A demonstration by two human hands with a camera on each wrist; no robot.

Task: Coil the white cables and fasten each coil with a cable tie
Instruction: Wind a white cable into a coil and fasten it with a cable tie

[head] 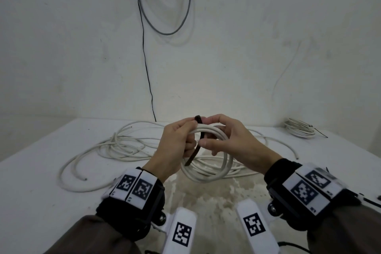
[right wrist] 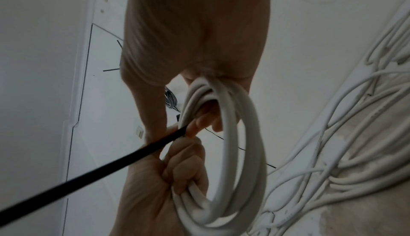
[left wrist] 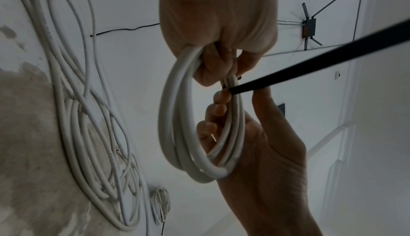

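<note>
White table [head: 41, 161] carries loose white cables [head: 115, 146] and, seemingly tied, a small coil [head: 299, 129].

No readable words, brands or numbers anywhere in room. Only signs: black-and-white square fiducial markers, pattern only. Two on white panels of left wrist band [head: 135, 186]; two on right wrist band [head: 309, 187], those motion-blurred. One marker each on two white paddles [head: 182, 233] low in head view. Tiny dark marks under markers on both bands, perhaps single letters or digits, too small to read. Wrist views show no text at all.
</note>
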